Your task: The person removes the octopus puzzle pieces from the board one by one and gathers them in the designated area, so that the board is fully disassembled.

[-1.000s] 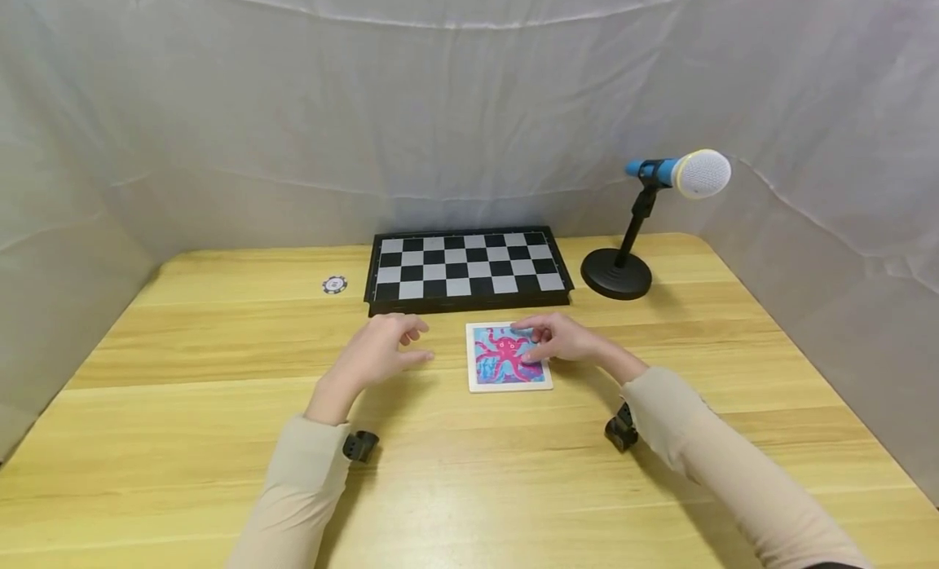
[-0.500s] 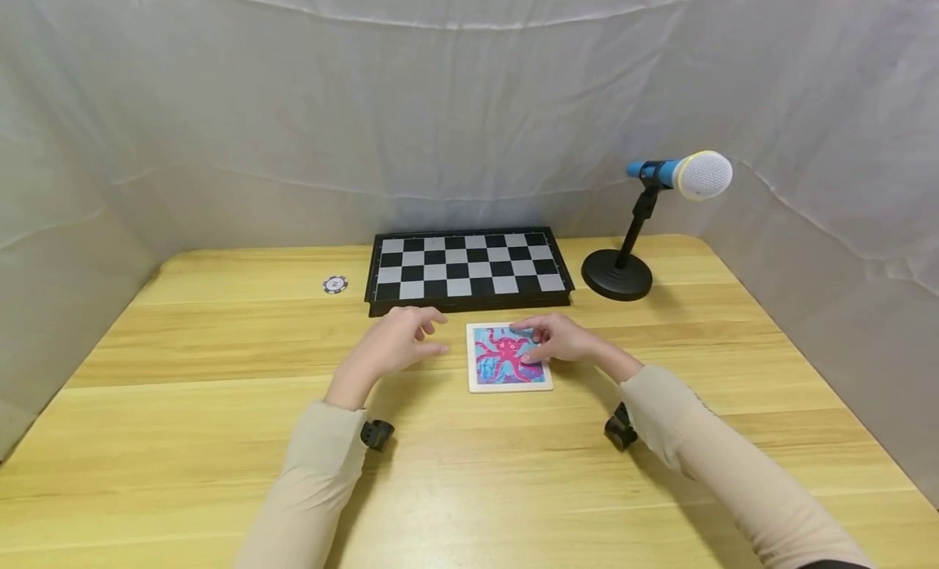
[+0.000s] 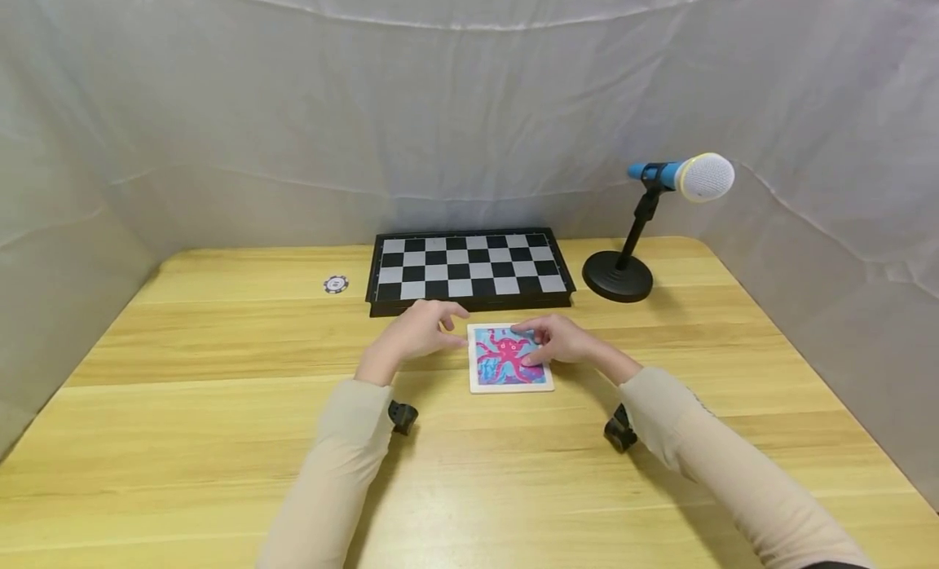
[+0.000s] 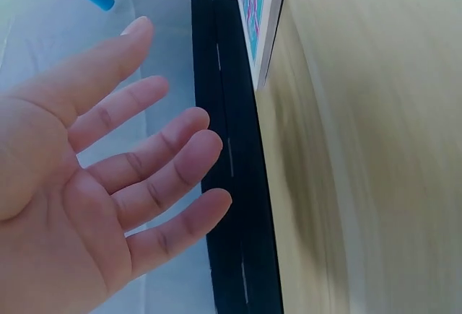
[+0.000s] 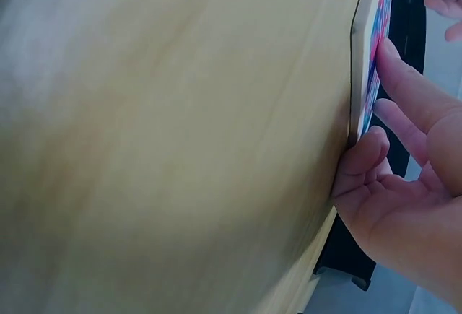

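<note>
"Which way's the square, white-bordered pink octopus panel (image 3: 506, 367) facing?"

"Picture up, octopus head farthest, sides roughly equal, flat on the yellow wooden table (image 3: 484, 479); right hand (image 3: 561, 339), thumb and finger apart, rests on it."

"Left hand (image 3: 416, 328)?"

"Fingers apart, nearer its left edge than before."

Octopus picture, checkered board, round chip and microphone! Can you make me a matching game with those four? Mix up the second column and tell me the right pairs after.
Things:
1. octopus picture
2. checkered board
3. round chip
4. microphone

Clues:
A. held up on a black stand
B. farthest left of the four in the head view, flat on the table
C. touched by the right hand
D. covered in black and pale grey squares

Right pairs: 1-C, 2-D, 3-B, 4-A
</note>
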Demonstrator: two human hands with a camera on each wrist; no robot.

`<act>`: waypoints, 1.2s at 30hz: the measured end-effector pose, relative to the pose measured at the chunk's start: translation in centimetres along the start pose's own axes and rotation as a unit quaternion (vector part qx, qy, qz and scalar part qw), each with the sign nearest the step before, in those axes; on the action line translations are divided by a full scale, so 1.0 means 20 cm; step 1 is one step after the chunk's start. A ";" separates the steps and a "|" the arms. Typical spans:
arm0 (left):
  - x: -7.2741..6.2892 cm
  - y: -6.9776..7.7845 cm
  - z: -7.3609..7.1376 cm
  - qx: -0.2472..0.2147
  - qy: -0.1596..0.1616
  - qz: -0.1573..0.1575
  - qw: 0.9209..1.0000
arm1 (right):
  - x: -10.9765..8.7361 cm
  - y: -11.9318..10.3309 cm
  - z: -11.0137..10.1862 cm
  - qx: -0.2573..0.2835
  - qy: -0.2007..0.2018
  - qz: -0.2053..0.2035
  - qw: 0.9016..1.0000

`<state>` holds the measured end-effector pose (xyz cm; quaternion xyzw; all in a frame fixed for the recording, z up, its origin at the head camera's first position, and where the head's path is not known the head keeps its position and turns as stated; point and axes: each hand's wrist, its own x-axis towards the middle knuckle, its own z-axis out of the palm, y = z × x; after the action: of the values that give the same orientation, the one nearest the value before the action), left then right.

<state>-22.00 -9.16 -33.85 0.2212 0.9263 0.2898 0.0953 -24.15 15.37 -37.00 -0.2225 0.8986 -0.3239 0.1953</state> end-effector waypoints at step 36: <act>0.15 0.00 0.09 0.003 -0.083 -0.063 0.995 | -0.01 -0.02 0.00 0.001 -0.007 0.012 1.000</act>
<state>-24.13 -6.79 -35.39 0.1856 0.9283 0.2608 0.1894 -23.96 15.15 -36.64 -0.2134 0.8996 -0.3206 0.2057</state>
